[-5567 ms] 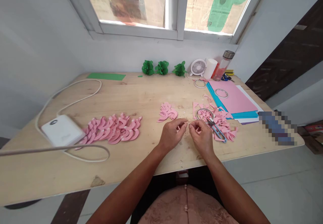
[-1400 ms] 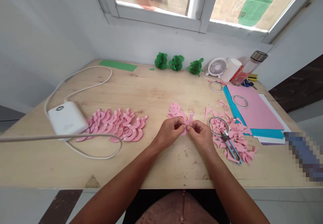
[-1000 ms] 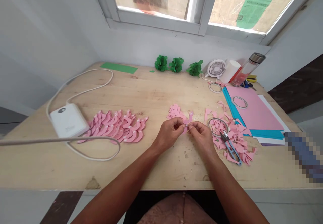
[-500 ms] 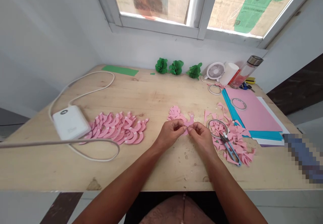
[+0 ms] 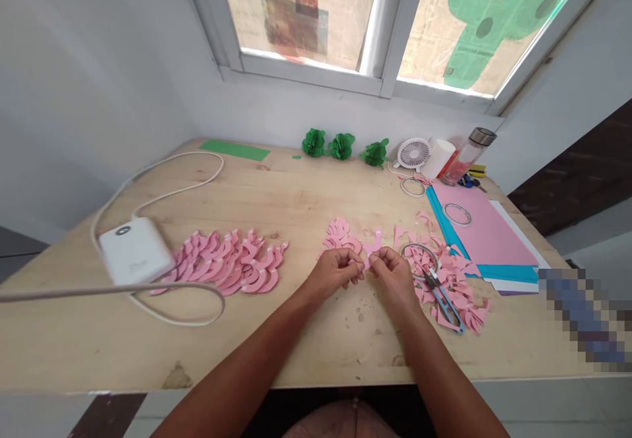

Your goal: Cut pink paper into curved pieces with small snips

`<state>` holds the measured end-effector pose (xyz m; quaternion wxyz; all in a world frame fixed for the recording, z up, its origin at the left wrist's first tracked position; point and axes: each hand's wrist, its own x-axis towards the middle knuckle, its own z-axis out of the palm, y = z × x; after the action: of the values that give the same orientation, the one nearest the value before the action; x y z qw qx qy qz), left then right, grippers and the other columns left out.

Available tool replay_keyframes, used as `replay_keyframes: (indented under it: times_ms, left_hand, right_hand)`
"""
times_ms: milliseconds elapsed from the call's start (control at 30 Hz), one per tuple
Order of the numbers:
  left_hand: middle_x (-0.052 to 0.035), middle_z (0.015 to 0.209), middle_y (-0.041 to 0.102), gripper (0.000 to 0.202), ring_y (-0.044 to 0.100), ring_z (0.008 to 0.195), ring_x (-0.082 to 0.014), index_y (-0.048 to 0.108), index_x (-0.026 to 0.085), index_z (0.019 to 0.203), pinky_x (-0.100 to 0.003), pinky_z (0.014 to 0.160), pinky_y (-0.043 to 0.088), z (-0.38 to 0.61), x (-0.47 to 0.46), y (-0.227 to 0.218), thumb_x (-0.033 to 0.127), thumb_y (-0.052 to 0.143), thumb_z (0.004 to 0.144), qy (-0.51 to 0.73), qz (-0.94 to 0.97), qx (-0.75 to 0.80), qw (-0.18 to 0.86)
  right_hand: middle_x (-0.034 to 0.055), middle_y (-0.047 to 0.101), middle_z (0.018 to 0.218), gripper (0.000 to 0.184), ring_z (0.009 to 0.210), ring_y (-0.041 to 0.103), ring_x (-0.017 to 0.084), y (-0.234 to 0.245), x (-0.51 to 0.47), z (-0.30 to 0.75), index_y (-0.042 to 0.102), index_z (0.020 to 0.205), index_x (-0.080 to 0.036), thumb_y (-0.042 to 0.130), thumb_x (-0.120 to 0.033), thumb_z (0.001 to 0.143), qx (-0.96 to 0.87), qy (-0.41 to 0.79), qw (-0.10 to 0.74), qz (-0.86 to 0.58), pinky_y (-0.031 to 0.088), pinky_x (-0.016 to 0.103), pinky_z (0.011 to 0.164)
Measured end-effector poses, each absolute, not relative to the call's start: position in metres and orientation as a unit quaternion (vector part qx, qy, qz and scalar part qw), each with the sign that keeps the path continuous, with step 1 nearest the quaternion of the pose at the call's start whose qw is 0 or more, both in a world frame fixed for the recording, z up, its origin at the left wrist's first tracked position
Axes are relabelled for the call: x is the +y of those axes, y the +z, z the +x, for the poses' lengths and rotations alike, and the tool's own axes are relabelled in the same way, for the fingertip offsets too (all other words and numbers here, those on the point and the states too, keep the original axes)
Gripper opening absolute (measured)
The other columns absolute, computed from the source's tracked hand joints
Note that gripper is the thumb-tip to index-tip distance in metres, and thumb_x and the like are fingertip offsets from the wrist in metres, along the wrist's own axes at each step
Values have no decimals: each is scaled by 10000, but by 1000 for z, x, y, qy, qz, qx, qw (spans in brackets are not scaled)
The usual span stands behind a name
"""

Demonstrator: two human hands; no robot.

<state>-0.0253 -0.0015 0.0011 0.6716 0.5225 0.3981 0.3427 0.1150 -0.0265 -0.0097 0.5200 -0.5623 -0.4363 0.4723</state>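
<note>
Closed grip, left hand point(image 5: 336, 273) and right hand point(image 5: 392, 280), on pink paper cut-out point(image 5: 372, 246), long axis slanting up-right

**Your own body, field note: bare hands, dusty-pink top**

Your left hand point(image 5: 336, 272) and right hand point(image 5: 392, 280) are bare, and so are both forearms, with no sleeve showing. Your dusty-pink top point(image 5: 336, 429) is only a sliver at the bottom edge — slightly textured cloth, with a thin line down its centre — seam or button band, too cut off to tell.
</note>
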Motion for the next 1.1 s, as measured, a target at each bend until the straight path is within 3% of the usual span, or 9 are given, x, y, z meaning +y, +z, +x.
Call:
replay_keyframes:
  times_ms: [433,633,767,933,1100]
  left_hand:
    - [-15,571,602,211,500,472,-82,565,133,647,-182,413,356,-29,1,-4,328,643,673,362,490,389,691]
    - [-11,561,598,211,496,474,-88,577,135,652,-191,418,367,-30,3,-2,332,652,657,399,485,408,663]
    - [-11,559,595,197,490,473,-87,580,137,651,-200,438,378,-32,3,4,325,635,671,415,483,415,651]
    - [-14,557,590,195,487,469,-90,577,139,656,-203,435,376,-33,2,8,328,615,679,407,487,427,644]
    - [-15,566,598,199,501,484,-97,578,145,651,-206,439,385,-32,1,8,338,622,671,391,498,425,647]
  right_hand:
    - [-62,427,543,184,502,381,85,-14,-23,116,494,649,-180,570,-325,733,-446,437,550,-554,301,213,496]
    - [14,601,754,190,658,526,131,-9,-28,116,587,829,-170,556,-346,766,-500,352,545,-573,404,243,600]
    - [57,639,855,221,754,567,164,7,-37,141,608,892,-172,508,-348,803,-518,248,547,-609,432,272,655]
    - [54,661,826,221,690,565,171,19,-50,204,643,835,-177,516,-348,777,-543,106,426,-716,425,284,622]
    - [73,673,851,260,690,574,189,6,-61,236,656,866,-170,473,-335,782,-593,69,272,-755,422,309,636]
